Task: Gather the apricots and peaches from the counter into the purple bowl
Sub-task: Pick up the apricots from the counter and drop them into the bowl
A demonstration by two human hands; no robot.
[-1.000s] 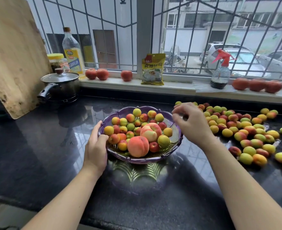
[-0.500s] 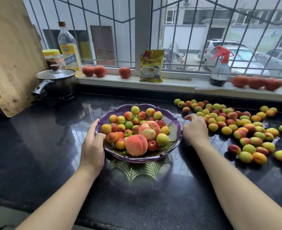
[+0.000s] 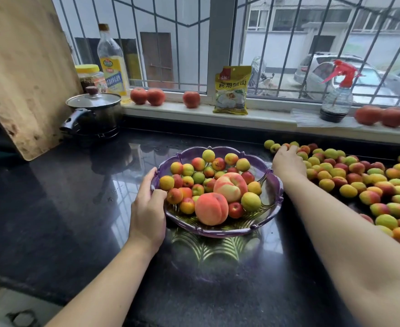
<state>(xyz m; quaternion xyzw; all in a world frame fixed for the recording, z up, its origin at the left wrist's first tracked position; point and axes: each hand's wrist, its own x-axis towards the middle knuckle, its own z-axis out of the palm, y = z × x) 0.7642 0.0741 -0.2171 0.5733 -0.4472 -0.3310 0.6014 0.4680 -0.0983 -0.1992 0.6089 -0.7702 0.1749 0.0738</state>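
Right of purple bowl [image 3: 274, 192]: right hand [image 3: 288, 161] grip curled on apricots [image 3: 349, 175], hold unclear.
Left hand [image 3: 148, 208]: gripped bowl rim.
Tip: scoop few, lift clear of rim.

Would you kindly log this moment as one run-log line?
left hand holds purple bowl rim | right hand on counter apricots | bowl part-filled | grasp unclear

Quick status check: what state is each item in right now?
purple bowl: upright, partly filled
left hand: holds bowl rim
right hand: on counter apricots, grip unclear
pot: lid on
oil bottle: capped, upright
spray bottle: upright
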